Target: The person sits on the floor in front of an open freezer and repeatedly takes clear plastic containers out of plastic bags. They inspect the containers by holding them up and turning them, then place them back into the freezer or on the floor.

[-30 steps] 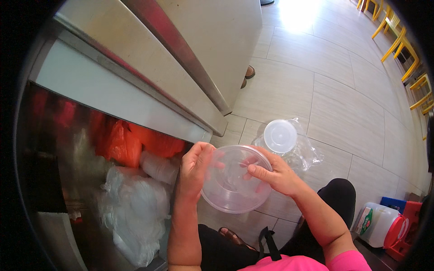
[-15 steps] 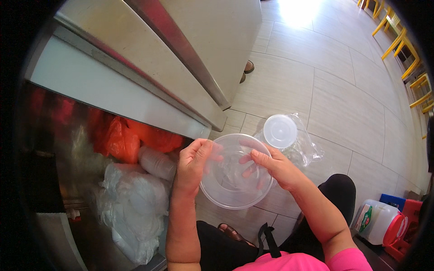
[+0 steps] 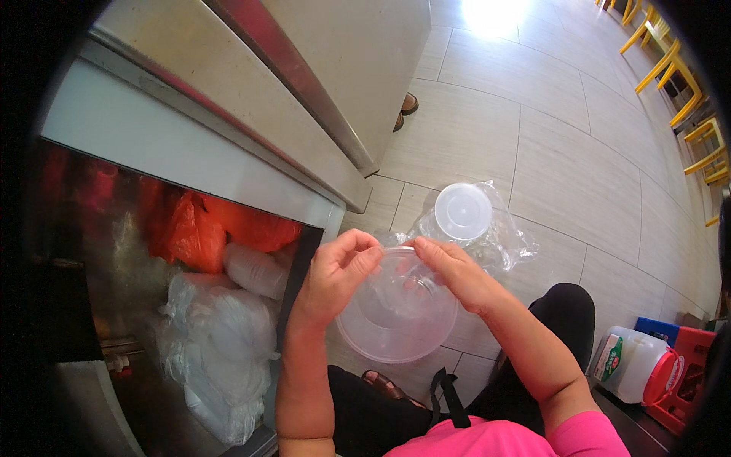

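In front of me is a clear round plastic bowl [image 3: 396, 320], its rim turned up toward me. My left hand [image 3: 331, 282] is closed, thumb and bent fingers pinching at the far left part of the rim. With thumb and fingers, my right hand [image 3: 457, 278] grips the rim's far right part, close to the left fingertips. Beyond the hands, a smaller white round tub [image 3: 463, 212] rests on a crumpled clear plastic bag [image 3: 506, 240] on the floor.
To my left an open cabinet [image 3: 183, 183] holds orange bags [image 3: 198, 236], stacked clear cups [image 3: 255, 270] and bagged white containers [image 3: 221, 335]. A white jug with a red lid [image 3: 632, 365] stands beside a red crate [image 3: 689, 373] at right. Yellow chairs [image 3: 678, 84] line the far right.
My hands have drawn together at the far rim of the bowl, fingertips now almost meeting. The bowl has tilted. The view has shifted slightly.
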`<state>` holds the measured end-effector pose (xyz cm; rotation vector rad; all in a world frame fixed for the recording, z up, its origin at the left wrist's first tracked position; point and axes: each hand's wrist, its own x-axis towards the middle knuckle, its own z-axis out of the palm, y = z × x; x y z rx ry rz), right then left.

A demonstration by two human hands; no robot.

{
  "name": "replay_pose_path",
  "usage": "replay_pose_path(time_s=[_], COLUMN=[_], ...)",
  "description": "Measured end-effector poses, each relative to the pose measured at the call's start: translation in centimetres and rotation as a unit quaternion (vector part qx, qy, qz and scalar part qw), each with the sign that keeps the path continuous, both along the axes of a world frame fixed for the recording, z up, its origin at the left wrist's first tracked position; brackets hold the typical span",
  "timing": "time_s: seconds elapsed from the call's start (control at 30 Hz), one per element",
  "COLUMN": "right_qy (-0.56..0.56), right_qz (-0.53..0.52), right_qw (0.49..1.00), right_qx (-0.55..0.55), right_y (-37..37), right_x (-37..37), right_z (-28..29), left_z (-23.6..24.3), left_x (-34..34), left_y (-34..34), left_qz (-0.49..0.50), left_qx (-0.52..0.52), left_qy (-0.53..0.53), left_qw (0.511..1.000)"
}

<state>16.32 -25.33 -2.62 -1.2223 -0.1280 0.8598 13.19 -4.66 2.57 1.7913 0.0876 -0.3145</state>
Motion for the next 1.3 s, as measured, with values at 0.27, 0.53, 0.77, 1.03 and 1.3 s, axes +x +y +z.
replay_pose_path(time_s=[0.27,0.53,0.77,1.03,1.3], right_qy=[0.084,0.083,0.073,0.097,0.100], right_qz=[-0.161,-0.206,-0.231,-0.355,-0.335], right_qw=[0.983,0.973,0.968,0.926,0.931], right_qx=[0.034,0.064,0.062,0.087,0.106], right_y=[-0.3,-0.3,-0.2,-0.3,-0.3], right_x=[0.9,0.7,0.6,0.9,1.0], right_z=[0.4,0.7,0.9,1.1,1.3], left_z=[-0.6,-1.4,-1.1,-1.9,-1.5], left_x=[-0.3,0.1,-0.1,0.0,-0.1], left_y=[0.2,-0.9,-1.0,-2.6,-3.0], left_qz=[0.111,0.142,0.171,0.095,0.132], left_qx=[-0.064,-0.074,-0.142,-0.206,-0.175], left_qy=[0.010,-0.017,0.022,0.004,-0.005], left_qw=[0.992,0.987,0.975,0.974,0.976])
